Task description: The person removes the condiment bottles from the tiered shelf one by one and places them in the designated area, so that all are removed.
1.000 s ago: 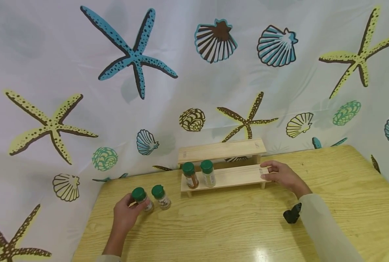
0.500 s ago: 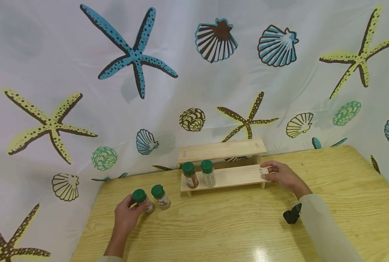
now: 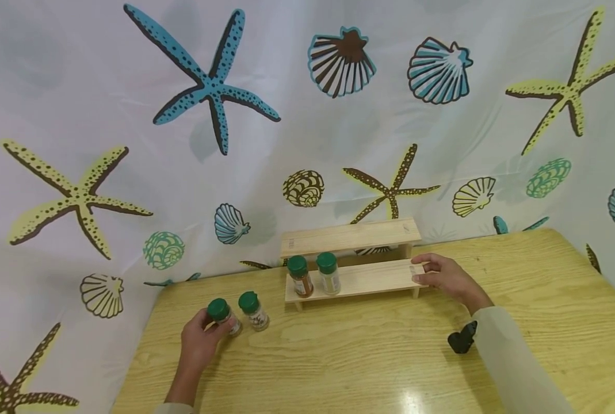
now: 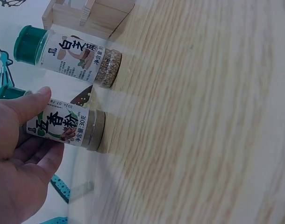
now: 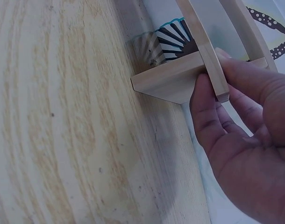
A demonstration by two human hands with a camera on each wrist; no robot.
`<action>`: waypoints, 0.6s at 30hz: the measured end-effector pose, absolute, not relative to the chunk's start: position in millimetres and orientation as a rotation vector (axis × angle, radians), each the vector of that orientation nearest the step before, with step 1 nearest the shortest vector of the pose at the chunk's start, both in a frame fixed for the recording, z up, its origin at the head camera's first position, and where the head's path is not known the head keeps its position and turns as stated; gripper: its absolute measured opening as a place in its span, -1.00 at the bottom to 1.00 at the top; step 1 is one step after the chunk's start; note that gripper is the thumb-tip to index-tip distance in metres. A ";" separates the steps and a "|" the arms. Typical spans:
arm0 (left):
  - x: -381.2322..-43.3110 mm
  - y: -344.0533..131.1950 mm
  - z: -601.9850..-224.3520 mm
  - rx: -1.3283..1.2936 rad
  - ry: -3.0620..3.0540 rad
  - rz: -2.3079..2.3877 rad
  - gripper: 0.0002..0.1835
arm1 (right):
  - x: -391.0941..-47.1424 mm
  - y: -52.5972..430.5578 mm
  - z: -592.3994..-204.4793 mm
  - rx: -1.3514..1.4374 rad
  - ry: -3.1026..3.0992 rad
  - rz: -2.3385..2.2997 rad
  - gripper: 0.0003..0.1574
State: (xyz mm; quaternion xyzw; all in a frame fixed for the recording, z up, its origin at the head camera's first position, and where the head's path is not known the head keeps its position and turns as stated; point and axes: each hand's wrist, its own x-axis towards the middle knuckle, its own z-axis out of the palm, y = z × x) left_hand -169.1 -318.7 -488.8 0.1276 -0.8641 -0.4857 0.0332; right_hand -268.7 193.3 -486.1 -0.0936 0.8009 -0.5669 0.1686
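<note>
My left hand [image 3: 199,336] grips a green-capped spice jar [image 4: 63,122] of brownish powder, thumb on one side and fingers on the other. The jar stands upright on the table. Just right of it is a second spice jar [image 3: 258,315], with pale seeds visible in the left wrist view. A two-tier wooden rack [image 3: 374,280] stands at the back, with a jar of reddish spice [image 3: 303,285] and a jar of pale contents [image 3: 330,282] on the left of its lower shelf. My right hand [image 3: 444,277] pinches the right end of that lower shelf [image 5: 213,70] between thumb and fingers.
The wooden table [image 3: 338,362] runs up to a hanging cloth [image 3: 307,126] printed with starfish and shells, close behind the rack. A black object [image 3: 462,338] sits by the right sleeve. The upper shelf [image 3: 351,237] rises behind the lower one.
Hardly anything differs. The left hand and its jar have shifted very slightly; the right hand keeps its hold on the shelf end.
</note>
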 end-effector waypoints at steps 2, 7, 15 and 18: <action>-169.8 -318.3 -488.6 0.385 -2.658 -1.491 -0.46 | -268.5 193.5 -486.1 -0.265 2.278 -1.613 -0.33; -168.2 -318.6 -487.8 0.384 -2.665 -1.488 -0.36 | -268.3 193.5 -486.5 -0.269 2.275 -1.618 -0.33; -165.0 -319.1 -473.5 0.369 -2.623 -1.530 -0.21 | -268.1 193.6 -485.5 -0.271 2.282 -1.617 -0.34; -163.8 -317.3 -463.9 0.351 -2.596 -1.525 -0.23 | -267.9 193.7 -485.3 -0.269 2.282 -1.621 -0.34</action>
